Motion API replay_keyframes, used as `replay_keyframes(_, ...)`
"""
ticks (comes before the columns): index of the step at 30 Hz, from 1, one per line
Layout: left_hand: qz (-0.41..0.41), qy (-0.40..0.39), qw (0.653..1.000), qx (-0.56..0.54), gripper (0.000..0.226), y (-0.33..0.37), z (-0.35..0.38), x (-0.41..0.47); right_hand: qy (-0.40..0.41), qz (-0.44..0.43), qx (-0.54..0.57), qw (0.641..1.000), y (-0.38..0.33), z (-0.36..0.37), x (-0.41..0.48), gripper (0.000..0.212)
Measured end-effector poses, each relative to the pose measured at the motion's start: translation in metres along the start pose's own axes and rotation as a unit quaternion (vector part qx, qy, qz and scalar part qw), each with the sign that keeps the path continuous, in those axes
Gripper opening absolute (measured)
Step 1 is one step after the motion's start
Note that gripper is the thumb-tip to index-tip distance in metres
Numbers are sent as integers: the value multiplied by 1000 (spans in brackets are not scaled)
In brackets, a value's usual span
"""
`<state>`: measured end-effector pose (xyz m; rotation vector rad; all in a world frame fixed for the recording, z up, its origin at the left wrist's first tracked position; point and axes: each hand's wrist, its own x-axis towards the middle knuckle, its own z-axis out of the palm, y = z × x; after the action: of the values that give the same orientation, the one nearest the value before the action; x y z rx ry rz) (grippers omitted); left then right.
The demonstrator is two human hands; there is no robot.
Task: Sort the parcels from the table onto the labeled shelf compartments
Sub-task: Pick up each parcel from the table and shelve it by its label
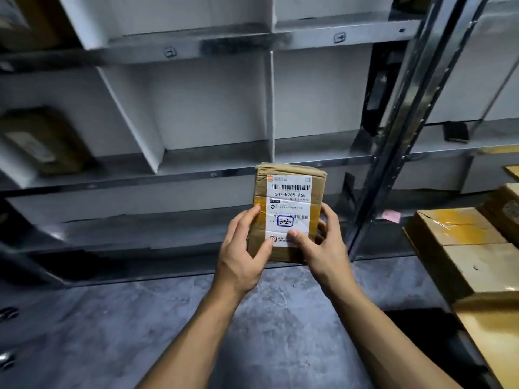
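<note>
A small brown cardboard parcel (289, 192) is held upright in front of the shelf, its white shipping label facing me with "2-2" handwritten in a blue box. My left hand (241, 254) grips its lower left edge, thumb on the label. My right hand (323, 248) grips the lower right edge, thumb also on the label. Behind it stands the grey metal shelf (196, 175) with white dividers forming compartments; small label tags sit on the shelf rails.
Another brown parcel (42, 141) lies in a compartment at the left. Several cardboard boxes (463, 248) are stacked at the right. A dark metal upright (393, 130) runs diagonally right of the parcel. A small dark object (456, 131) lies on a right shelf. Grey concrete floor below.
</note>
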<state>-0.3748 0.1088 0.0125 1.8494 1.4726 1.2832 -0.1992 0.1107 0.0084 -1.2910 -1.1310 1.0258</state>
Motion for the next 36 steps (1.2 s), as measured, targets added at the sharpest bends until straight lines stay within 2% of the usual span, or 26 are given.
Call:
replay_keyframes(4,-9,6,1000,8,62,-23,-51,1,-32,-12,34,999,-6,58,4,71)
replay_keyframes(10,-29,59,997,32,62,-74,-149,6,-71,-19,79,994,-17,164,1,69)
replay_keyframes(16,-65,74,987,129,57,-134,-257,11,-96,-31,69,993,-26,270,8,70)
replay_keyframes(19,-83,46,967,234,55,-161,-303,15,-102,-45,50,993,-29,313,14,72)
replay_keyframes(25,-127,-44,902,411,61,-193,-364,21,-128,-57,35,990,-31,380,25,74)
replay_keyframes(33,-143,-99,863,474,61,-231,-405,59,-140,-53,24,988,-29,442,59,71)
replay_keyframes(36,-151,-103,863,472,60,-248,-415,81,-140,-57,23,988,-26,468,81,72)
